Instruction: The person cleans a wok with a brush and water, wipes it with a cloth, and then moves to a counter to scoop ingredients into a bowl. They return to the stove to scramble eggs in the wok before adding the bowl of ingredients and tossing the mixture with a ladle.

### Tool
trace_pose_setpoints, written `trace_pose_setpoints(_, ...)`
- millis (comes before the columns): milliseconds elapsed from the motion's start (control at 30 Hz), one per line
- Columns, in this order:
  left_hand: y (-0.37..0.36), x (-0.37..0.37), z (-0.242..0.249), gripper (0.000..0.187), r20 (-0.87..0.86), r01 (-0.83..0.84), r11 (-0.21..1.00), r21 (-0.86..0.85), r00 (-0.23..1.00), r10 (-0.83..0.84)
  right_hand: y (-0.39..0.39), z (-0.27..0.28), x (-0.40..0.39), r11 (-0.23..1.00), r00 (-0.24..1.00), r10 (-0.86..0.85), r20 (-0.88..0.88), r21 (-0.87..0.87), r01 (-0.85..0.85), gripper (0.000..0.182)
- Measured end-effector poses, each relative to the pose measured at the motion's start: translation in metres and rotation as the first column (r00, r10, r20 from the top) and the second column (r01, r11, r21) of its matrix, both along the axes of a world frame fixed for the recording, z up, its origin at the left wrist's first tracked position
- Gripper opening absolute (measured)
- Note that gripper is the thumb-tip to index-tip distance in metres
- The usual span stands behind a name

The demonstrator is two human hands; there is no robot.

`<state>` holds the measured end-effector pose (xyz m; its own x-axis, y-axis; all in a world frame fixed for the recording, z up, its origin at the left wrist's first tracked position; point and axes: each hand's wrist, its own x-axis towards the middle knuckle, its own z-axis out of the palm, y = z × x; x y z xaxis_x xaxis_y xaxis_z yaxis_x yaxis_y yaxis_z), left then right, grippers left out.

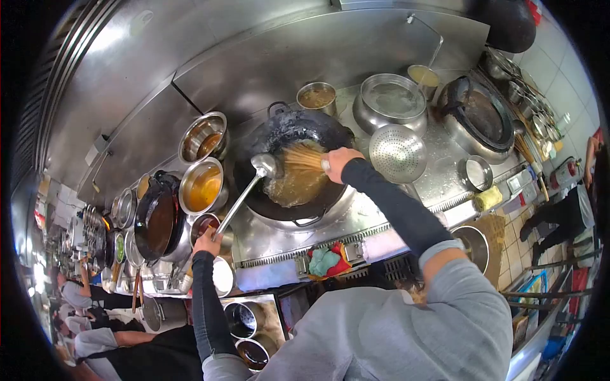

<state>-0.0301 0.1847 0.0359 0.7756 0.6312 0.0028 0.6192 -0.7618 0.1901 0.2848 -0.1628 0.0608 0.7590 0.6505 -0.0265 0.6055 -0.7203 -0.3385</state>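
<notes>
My right hand (342, 164) is closed round a bamboo wok brush (304, 159), its bristles down in a large black wok (254, 184). Murky brownish liquid (295, 186) lies in the wok under the bristles. In my left hand (207, 242) is the handle of a metal ladle (265, 166), whose bowl is over the wok's left side, close to the brush. To the left of the wok, near the ladle, stands a steel bowl of orange-yellow liquid (202, 185).
A perforated strainer (398, 153) and a steel pot of liquid (391, 101) stand right of the wok. Another wok (480, 117) is farther right, and a dark wok (157, 219) is at left. Folded cloths (327, 260) lie along the front edge. Other people (95, 336) are at lower left.
</notes>
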Motion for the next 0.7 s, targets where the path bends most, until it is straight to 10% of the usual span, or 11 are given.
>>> trace_pose_setpoints(167,-0.02,0.024,0.007,0.046,-0.186,-0.142,0.989,0.039,0.972,0.147,-0.026,0.015,0.022,0.919,0.915,0.373,-0.15,-0.072,-0.387,0.03)
trace_pose_setpoints(300,-0.037,0.012,0.007,0.047,-0.053,-0.162,0.981,0.109,0.984,0.168,-0.044,0.031,0.046,0.982,0.985,0.155,-0.08,-0.097,-0.162,0.037)
trace_pose_setpoints(500,-0.06,-0.001,0.001,0.043,0.107,-0.098,0.995,-0.014,0.989,0.099,-0.079,0.048,0.01,0.875,0.994,0.079,0.082,0.472,-0.108,0.042)
trace_pose_setpoints(700,-0.071,0.005,-0.004,0.045,0.137,-0.097,0.992,0.084,0.987,0.085,-0.092,0.067,0.031,0.979,0.997,-0.076,0.004,0.189,0.074,0.032)
